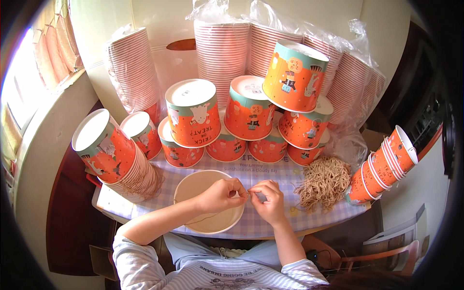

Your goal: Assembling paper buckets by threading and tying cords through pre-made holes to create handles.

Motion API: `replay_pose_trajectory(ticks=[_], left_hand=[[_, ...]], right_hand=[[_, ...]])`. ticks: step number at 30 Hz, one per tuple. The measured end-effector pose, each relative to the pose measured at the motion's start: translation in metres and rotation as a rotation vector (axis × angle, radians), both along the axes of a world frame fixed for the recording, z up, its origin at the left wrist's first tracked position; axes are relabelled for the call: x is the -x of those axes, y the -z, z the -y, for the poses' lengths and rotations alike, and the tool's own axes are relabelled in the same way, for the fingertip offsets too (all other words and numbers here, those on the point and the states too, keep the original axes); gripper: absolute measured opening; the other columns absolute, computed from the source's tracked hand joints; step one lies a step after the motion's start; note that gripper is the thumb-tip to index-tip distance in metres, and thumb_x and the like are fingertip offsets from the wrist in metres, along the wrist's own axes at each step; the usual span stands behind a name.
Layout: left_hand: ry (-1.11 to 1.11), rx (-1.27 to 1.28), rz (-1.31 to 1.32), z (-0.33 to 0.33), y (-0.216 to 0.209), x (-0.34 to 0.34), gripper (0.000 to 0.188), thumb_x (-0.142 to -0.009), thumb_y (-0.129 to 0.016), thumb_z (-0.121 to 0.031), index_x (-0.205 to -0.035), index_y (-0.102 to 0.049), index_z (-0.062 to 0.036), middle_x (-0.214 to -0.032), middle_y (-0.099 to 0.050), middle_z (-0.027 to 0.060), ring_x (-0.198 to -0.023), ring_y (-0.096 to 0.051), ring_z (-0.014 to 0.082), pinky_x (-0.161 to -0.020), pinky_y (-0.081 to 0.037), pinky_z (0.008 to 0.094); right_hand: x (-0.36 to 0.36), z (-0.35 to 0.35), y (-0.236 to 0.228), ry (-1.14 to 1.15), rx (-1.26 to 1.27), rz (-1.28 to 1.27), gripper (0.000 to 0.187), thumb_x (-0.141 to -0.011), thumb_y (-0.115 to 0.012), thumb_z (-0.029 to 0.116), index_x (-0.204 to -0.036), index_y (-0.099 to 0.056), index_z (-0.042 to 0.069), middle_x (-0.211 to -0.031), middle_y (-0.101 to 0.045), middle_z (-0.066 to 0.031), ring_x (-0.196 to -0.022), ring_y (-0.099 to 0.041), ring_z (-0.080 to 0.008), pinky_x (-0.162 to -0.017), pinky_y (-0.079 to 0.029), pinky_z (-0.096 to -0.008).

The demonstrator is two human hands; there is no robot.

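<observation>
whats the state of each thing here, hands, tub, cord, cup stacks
left hand: pinched shut on a thin cord, over the tub
right hand: pinched shut on the same cord
open tub: upright, looks empty
pile of cord: loose, tangled
upturned tubs: stacked bottoms up
wrapped cup stacks: nested, in plastic

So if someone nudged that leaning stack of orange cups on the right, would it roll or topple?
Probably it would shift easily. The stack of orange cups already leans on its side at the table edge, so a push might roll it off. Being nested paper cups, it looks light and could slide apart.
</observation>
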State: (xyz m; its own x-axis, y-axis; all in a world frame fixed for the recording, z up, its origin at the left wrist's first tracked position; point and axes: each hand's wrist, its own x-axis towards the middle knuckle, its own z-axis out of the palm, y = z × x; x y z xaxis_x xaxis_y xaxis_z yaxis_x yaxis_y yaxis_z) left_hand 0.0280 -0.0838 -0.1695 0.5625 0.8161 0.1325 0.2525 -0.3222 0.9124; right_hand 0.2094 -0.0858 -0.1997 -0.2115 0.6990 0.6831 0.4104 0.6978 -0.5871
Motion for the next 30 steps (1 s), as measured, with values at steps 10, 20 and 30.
replay_pose_trajectory(ticks=[10, 20, 30], left_hand=[[-0.081, 0.004, -0.043, 0.007, -0.012, -0.002, 0.011, -0.076, -0.06, -0.011, -0.084, -0.062, -0.0026, -0.078, -0.057, 0.0047, -0.062, -0.05, 0.0103, -0.056, -0.042, 0.0244], [-0.116, -0.137, -0.212, 0.004, -0.031, -0.003, 0.013, -0.078, -0.059, -0.015, -0.081, -0.062, -0.0024, -0.08, -0.059, 0.0113, -0.07, -0.057, 0.0241, -0.064, -0.045, 0.0333], [-0.101, -0.216, -0.279, 0.002, -0.047, -0.006, 0.014, -0.076, -0.059, -0.015, -0.079, -0.06, -0.0013, -0.077, -0.059, 0.0117, -0.069, -0.058, 0.0257, -0.064, -0.046, 0.0342]], right_hand=[[-0.005, -0.001, 0.005, -0.009, -0.06, -0.033, 0.016, -0.069, -0.063, -0.005, -0.08, -0.062, 0.007, -0.081, -0.059, -0.0053, -0.074, -0.056, -0.0197, -0.067, -0.044, -0.0284], [-0.008, 0.004, 0.006, -0.038, -0.04, -0.055, 0.015, -0.073, -0.062, -0.004, -0.083, -0.063, 0.006, -0.082, -0.057, -0.0062, -0.075, -0.055, -0.0171, -0.064, -0.044, -0.0257], [0.001, 0.006, -0.007, -0.148, 0.365, -0.27, 0.009, -0.072, -0.065, 0.006, -0.08, -0.063, 0.002, -0.078, -0.059, -0.0054, -0.07, -0.054, -0.0144, -0.064, -0.043, -0.0258]])
